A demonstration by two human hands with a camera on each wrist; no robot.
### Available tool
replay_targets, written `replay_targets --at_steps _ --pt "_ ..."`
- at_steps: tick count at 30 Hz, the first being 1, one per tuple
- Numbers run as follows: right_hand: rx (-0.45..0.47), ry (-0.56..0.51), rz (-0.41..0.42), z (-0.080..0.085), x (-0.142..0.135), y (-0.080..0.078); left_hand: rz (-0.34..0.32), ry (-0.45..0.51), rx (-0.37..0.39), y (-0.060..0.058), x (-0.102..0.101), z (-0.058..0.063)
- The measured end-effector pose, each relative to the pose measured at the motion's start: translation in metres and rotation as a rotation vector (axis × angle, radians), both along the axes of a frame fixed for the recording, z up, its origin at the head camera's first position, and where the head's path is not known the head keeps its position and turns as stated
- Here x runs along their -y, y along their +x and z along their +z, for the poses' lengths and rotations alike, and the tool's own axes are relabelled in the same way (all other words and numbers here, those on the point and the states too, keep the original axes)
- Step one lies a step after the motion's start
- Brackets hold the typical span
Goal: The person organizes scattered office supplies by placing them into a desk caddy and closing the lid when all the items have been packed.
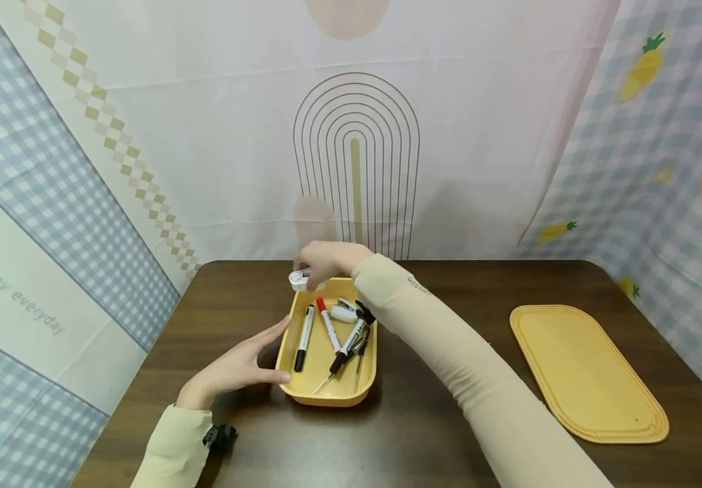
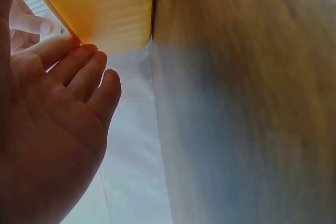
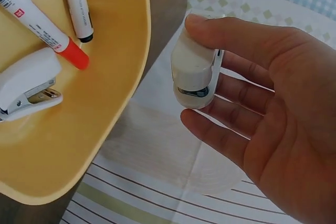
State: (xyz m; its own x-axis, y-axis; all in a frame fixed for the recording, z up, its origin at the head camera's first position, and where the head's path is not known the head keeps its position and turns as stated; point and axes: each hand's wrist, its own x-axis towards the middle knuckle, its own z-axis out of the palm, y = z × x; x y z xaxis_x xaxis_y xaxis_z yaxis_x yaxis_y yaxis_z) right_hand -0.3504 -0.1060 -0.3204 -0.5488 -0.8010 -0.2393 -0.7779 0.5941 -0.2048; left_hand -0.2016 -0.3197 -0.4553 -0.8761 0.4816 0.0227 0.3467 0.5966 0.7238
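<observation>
My right hand point(image 1: 320, 261) is beyond the far left corner of a yellow plastic box point(image 1: 326, 401), and it pinches a small white stapler point(image 3: 195, 61) between thumb and fingers. On the box's left side rests my left hand point(image 1: 241, 366), fingers extended to the rim and thumb at the near left corner. Inside lie a black-capped marker point(image 1: 305, 337), a red-capped marker point(image 1: 328, 327), a second white stapler point(image 1: 343, 314) and another black-capped marker point(image 1: 348, 346). Beside that last marker are thin metal-shafted items point(image 1: 359, 359), partly covered.
A flat yellow lid point(image 1: 589, 373) lies at the right of the dark wooden table point(image 1: 424, 434). Printed cloth point(image 1: 479, 135) hangs behind the table's back edge and along both sides. My right forearm point(image 1: 448, 352) reaches across the table, over the box's right side.
</observation>
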Motion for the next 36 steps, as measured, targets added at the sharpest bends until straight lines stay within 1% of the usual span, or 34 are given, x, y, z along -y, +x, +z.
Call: replay_targets --at_steps 5,10,14,20,28,36 --pt "0.027 0.001 -0.036 -0.005 0.0 -0.003 0.004 -0.015 -0.005 -0.002 0.002 0.002" --pt "0.069 -0.027 -0.087 -0.014 0.002 -0.006 0.007 -0.019 -0.005 -0.001 0.002 0.001" --pt "0.096 -0.037 -0.124 -0.024 0.002 -0.007 0.004 -0.02 -0.009 0.0 0.001 0.0" --pt "0.101 -0.03 -0.156 -0.042 0.0 -0.008 0.009 -0.012 0.007 0.0 -0.002 -0.001" --pt "0.09 -0.058 -0.178 -0.048 -0.005 -0.008 0.007 -0.011 0.0 -0.001 0.0 -0.001" --pt "0.132 -0.035 -0.191 -0.056 -0.011 -0.005 0.009 -0.011 -0.004 -0.001 0.001 -0.001"
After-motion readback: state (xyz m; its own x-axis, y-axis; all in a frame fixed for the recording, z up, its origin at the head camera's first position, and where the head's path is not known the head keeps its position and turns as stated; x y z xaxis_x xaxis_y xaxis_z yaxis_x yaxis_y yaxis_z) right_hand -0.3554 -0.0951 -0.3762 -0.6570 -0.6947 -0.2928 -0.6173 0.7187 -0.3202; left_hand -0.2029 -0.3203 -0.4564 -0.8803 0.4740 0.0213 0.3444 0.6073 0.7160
